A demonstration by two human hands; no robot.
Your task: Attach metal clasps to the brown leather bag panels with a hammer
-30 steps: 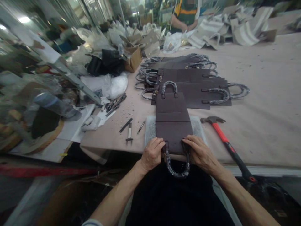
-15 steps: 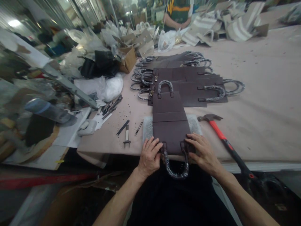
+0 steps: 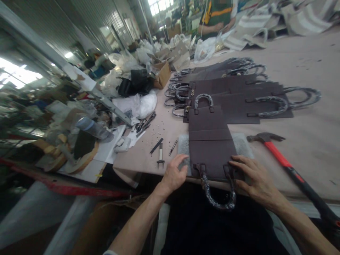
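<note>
A dark brown leather handbag panel (image 3: 209,150) lies lengthwise in front of me on a pale slab (image 3: 243,143). Its near plastic-wrapped handle (image 3: 219,203) hangs over the table edge, while the far handle (image 3: 204,100) rests on other panels. My left hand (image 3: 175,173) is just left of the panel, fingers apart and nothing in them. At the near right corner, my right hand (image 3: 253,177) has fingers on top and thumb lower, holding the panel's edge beside the handle. A claw hammer (image 3: 281,159) with a red and black grip lies to the right.
Behind lies a pile of brown handbag panels (image 3: 239,104) with wrapped handles. A pronged punch (image 3: 160,156), a dark strip (image 3: 156,145) and a thin metal tool (image 3: 173,147) lie left. A metal post (image 3: 111,106) slants across the left side. Across the table stands a person (image 3: 217,17).
My left hand has let go of the panel's left edge and moved a little away, opening. My right hand stays at the right corner. The view has swung left.
</note>
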